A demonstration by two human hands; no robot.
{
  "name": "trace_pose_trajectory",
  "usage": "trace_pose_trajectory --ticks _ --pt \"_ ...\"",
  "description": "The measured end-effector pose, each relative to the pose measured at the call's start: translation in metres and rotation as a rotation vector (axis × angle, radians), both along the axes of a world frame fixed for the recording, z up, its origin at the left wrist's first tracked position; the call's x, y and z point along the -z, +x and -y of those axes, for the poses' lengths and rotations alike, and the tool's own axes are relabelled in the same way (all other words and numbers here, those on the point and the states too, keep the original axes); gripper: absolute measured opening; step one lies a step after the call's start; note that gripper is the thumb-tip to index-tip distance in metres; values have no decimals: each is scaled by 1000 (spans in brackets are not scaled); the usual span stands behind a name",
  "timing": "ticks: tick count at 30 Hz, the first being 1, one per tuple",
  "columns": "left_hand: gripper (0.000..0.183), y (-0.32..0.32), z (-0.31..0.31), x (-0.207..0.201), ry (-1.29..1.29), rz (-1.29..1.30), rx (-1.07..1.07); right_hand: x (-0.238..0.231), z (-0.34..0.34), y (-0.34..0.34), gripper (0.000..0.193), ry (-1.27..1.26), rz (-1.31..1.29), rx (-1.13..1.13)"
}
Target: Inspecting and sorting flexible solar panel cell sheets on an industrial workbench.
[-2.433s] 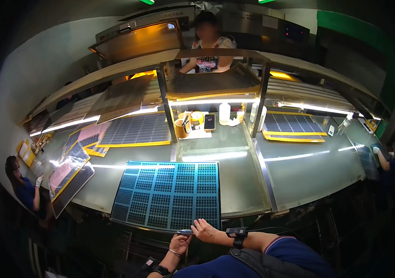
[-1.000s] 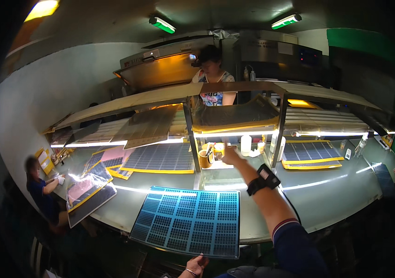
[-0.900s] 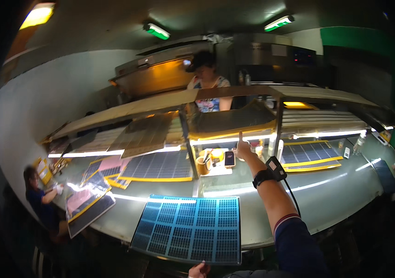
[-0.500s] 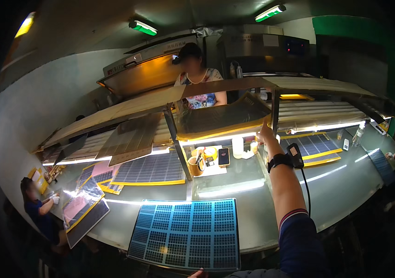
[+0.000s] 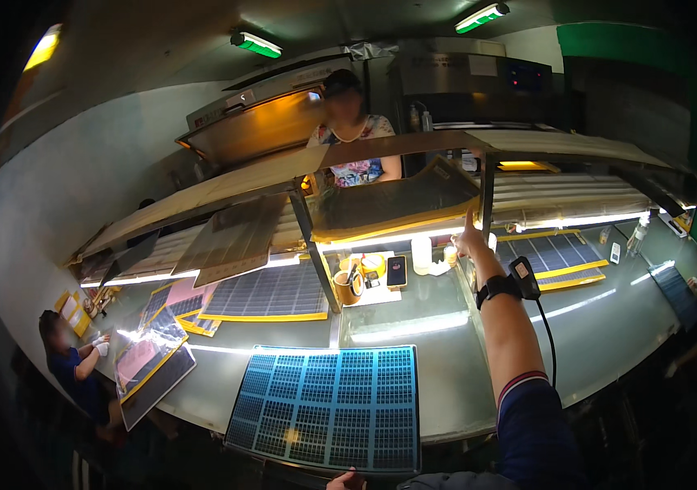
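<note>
A flat blue panel (image 5: 324, 408) with a dark grid pattern overhangs the near edge of the bench. My left hand (image 5: 347, 479) shows only in part at the lower edge of the view, its thumb at the panel's near rim; the fingers beneath are hidden. My right arm reaches far forward over the bench, a black band and a small cabled device on the wrist. My right hand (image 5: 469, 240) is beside the rack's upright post (image 5: 485, 192), index finger stretched upward, nothing visible in it. Left of that finger, a dark sheet with yellow edging (image 5: 397, 204) lies on the rack.
A phone (image 5: 396, 271), a brown cup (image 5: 349, 286) and white bottles (image 5: 422, 255) stand beneath the rack. Yellow-edged sheets (image 5: 267, 294) lie left, others right (image 5: 552, 257). One person (image 5: 356, 139) stands behind the rack; others are at both bench ends.
Both my hands keep nearly the same places, the right finger still pointing up. The person behind the rack has shifted slightly right, head tilted differently. The panel stays almost unmoved.
</note>
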State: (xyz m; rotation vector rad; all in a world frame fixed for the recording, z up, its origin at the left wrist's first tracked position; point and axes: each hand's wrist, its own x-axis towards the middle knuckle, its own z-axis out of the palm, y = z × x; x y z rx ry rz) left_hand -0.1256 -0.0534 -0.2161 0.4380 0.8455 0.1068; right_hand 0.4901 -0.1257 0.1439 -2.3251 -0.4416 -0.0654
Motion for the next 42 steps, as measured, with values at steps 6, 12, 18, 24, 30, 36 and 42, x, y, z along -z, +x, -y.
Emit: trace_pose_trajectory --ticks 6,12,18,24,30,36,42 --pt "18 -4 -4 -1 78 62 69 3 -6 -58 95 53 -56 -144" --pt "26 2 -6 33 164 81 90 124 -16 -122 87 -192 132 -256" --pt "8 -2 -1 -18 33 -294 6 207 28 -268 100 72 -419 -550" --pt "45 -8 -108 -220 1835 -443 659 79 84 -216 98 -391 684 31" --pt "62 106 -96 -387 2252 54 -903 -32 73 -231 61 743 688 -240" --pt "57 190 5 -391 905 863 -703 -27 11 -344 51 1380 129 -525" --pt "52 190 15 -380 1431 692 -752 -31 30 -344 50 1031 332 -468"
